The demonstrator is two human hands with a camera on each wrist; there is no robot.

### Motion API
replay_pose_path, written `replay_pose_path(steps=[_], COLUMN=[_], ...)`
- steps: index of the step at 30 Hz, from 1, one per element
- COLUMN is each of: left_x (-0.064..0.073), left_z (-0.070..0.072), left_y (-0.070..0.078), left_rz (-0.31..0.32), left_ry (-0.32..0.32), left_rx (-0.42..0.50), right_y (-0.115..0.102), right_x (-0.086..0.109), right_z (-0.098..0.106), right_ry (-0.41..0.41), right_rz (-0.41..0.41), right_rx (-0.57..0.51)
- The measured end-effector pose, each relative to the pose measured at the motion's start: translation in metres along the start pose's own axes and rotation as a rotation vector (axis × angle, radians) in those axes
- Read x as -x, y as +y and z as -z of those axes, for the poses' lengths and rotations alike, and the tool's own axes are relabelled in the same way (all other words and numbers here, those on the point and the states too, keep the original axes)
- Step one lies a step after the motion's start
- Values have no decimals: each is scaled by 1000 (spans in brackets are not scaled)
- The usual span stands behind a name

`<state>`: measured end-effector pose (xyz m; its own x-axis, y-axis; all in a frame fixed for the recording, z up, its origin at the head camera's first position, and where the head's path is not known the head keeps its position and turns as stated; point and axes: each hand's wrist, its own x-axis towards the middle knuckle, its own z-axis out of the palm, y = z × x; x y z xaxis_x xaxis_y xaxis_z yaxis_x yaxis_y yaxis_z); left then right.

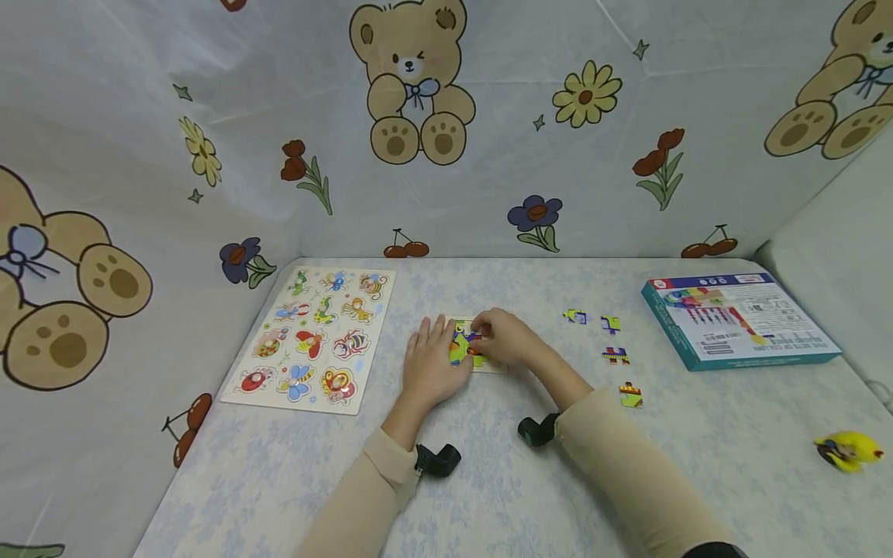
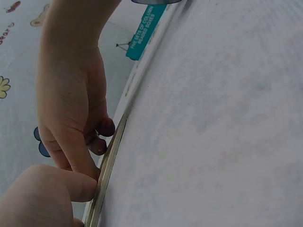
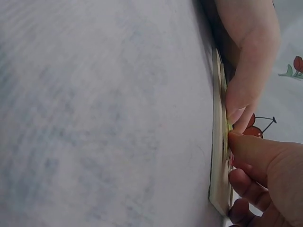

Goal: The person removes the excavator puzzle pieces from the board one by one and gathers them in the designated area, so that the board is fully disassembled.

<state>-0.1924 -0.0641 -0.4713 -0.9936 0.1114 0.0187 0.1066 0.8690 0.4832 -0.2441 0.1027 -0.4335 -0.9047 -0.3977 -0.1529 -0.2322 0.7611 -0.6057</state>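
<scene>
A small jigsaw puzzle board with a pale rim lies on the table, its yellow-green and coloured pieces partly covered by both hands. My left hand rests along the board's left side, fingers straight and pointing away, its thumb by the near edge. From the right, my right hand reaches over the board and pinches a puzzle piece at the picture's surface. In the right wrist view, the right thumb lies right at the board's top, close to the left thumb. The right fingertips mostly hide that piece.
Loose jigsaw pieces lie right of the board, among them a yellow-blue one and a striped one. A bug-picture board lies to the left. At right are a teal-edged box and a small yellow toy.
</scene>
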Motion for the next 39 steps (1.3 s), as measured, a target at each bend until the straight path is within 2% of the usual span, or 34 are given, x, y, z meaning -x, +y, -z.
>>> replay_pose_path(steps=[15,24,33,39], left_x=[-1,-1,0,-1], left_z=[1,1,-1,-3], left_y=[-2,-1,-2,-1], left_rz=[-24,-34,-30,-13], left_ry=[-19,-39,-39,-48], left_rx=[-20,-87,-84,-101], right_y=[0,4,7,13], right_x=[1,2,4,12], right_z=[3,5,10,23], right_ry=[-16,-14,59,92], right_rz=[-1,16,-17,-62], right_rx=[-92,-145,-232,-253])
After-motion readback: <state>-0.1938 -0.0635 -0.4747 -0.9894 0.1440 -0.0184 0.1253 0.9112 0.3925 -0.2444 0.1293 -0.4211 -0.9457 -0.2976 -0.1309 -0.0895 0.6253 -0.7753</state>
